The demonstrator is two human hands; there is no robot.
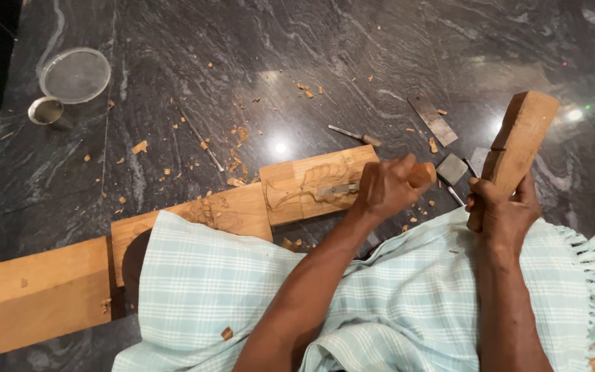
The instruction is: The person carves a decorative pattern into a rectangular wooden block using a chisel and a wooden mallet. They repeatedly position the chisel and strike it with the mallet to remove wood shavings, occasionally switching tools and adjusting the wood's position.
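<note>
My left hand (387, 187) grips a chisel (342, 188) with a wooden handle, its steel blade lying on the carved face of a small wooden block (297, 180). The block rests on a long wooden plank (43, 293) that crosses the dark stone floor. My right hand (503, 207) is closed around a thick wooden mallet (518, 141), held raised to the right of the chisel handle and apart from it. A pale checked cloth (208, 289) covers my lap below both arms.
Wood chips (239, 134) are scattered over the floor. A spare chisel (354, 135), a flat metal blade (432, 118) and a small square stone (452, 169) lie behind the block. A round clear lid (75, 74) and a small metal cup (45, 110) sit at far left.
</note>
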